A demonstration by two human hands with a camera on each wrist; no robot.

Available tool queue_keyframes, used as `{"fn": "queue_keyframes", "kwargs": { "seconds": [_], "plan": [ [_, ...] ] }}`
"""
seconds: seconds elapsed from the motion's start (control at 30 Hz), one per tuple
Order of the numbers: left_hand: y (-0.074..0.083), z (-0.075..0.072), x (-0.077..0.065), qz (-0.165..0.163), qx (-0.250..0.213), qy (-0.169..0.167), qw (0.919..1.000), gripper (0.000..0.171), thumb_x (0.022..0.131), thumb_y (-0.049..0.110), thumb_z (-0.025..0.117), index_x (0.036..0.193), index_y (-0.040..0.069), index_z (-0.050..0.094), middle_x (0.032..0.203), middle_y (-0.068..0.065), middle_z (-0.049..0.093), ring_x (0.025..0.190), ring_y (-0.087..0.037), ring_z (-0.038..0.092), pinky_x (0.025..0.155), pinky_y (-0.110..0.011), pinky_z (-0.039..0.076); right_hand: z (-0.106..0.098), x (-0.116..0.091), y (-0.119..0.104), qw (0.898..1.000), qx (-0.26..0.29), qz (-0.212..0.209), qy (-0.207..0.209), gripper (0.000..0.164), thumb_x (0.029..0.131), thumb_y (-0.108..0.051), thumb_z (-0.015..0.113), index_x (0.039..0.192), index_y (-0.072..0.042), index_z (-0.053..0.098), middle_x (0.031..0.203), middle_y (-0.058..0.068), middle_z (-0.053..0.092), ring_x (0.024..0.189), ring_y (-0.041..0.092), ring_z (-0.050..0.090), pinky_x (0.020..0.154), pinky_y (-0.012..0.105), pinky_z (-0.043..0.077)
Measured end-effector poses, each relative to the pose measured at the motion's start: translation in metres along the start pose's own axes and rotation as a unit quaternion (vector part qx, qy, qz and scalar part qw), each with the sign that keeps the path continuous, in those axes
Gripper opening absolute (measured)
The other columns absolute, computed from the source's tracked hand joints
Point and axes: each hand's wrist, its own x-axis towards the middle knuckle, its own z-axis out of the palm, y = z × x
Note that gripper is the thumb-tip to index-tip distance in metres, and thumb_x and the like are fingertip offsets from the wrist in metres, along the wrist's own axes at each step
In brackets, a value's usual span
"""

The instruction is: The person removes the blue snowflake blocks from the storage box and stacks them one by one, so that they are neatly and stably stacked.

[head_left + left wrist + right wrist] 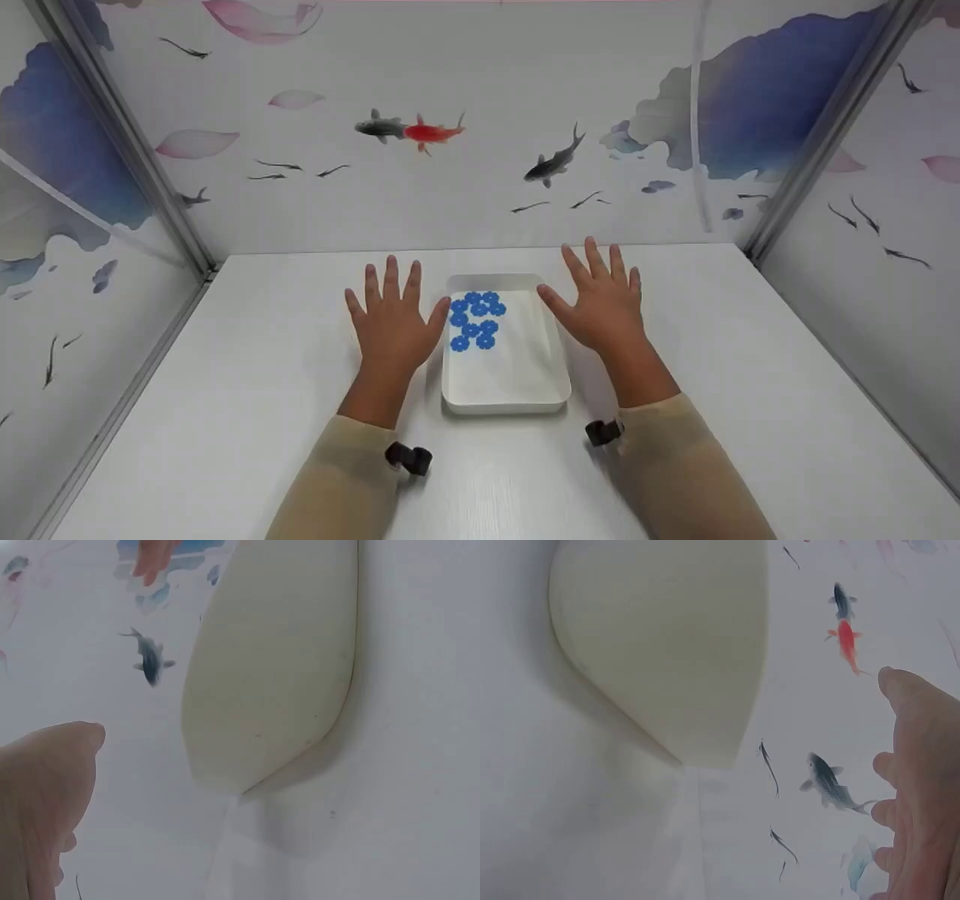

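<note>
A white rectangular tray (525, 382) stands on the white table between both hands. Several small blue flower-shaped pieces (486, 341) lie grouped in its left and far part. To the left of the tray my left hand (394, 330) is spread with straight fingers, its thumb close to the tray's left rim. On the other side my right hand (609, 311) is spread too, its thumb near the right rim. Neither hand holds anything. Both wrist views show the tray's outer side wall (270, 652) and part of a hand; whether the thumbs touch the tray I cannot tell.
White panels printed with fish (553, 159), petals and blue shapes enclose the table (225, 412) at the back and both sides. Grey metal posts (127, 135) stand at the back corners. A small black device (409, 457) sits at each wrist.
</note>
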Motion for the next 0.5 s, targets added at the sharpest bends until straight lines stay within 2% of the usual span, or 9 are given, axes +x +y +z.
{"fn": "queue_keyframes", "kwargs": {
  "seconds": [0.27,0.5],
  "plan": [
    [-0.005,-0.002,0.003,-0.018,-0.030,0.003,0.9994,0.084,0.103,0.072,0.040,0.173,0.029,0.020,0.182,-0.011,0.015,0.169,-0.042,0.010,0.130,-0.074,0.008,0.002,0.000,-0.010,0.999,0.040,-0.011,-0.004,0.092,0.099,-0.084,0.036,0.173,-0.032,0.017,0.183,0.008,0.008,0.169,0.043,0.003,0.130,0.072,0.012],
    [-0.011,0.005,0.004,-0.023,-0.060,0.006,0.9979,0.083,0.103,0.071,0.039,0.173,0.030,0.020,0.181,-0.009,0.021,0.168,-0.040,0.015,0.131,-0.071,0.014,0.003,-0.002,-0.017,0.996,0.093,-0.012,-0.009,0.091,0.099,-0.083,0.039,0.172,-0.031,0.023,0.182,0.005,0.017,0.169,0.039,0.012,0.128,0.073,0.020]
  ]
}}
